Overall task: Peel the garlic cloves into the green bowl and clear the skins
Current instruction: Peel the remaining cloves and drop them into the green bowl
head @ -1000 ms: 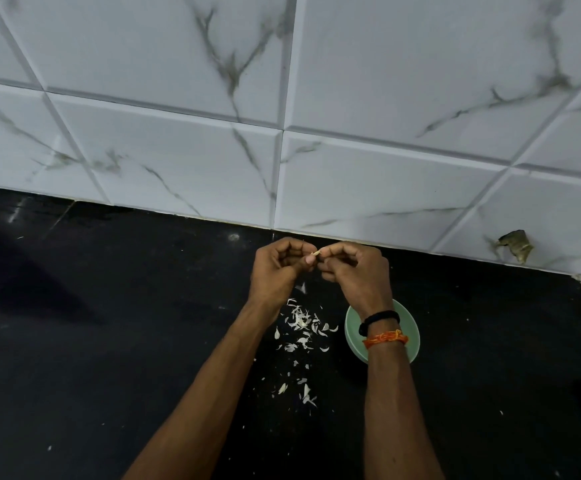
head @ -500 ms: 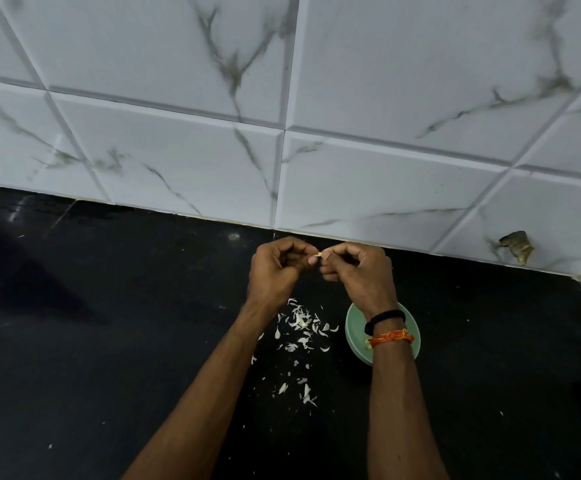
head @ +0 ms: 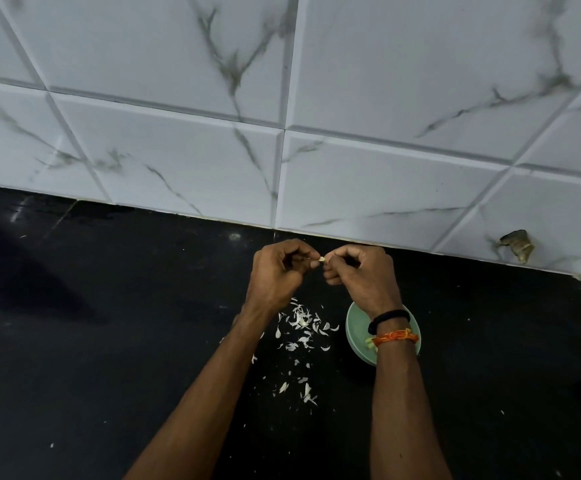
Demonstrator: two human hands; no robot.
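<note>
Both hands were curled. The left hand (head: 275, 271) and right hand (head: 361, 275) pinched one garlic clove (head: 322, 259) between their fingertips.

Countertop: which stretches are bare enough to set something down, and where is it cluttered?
Countertop looks bare left of the left hand, and right of the green bowl toward the corner. Crowded: garlic skins lie strewn between the forearms, beside the bowl.
</note>
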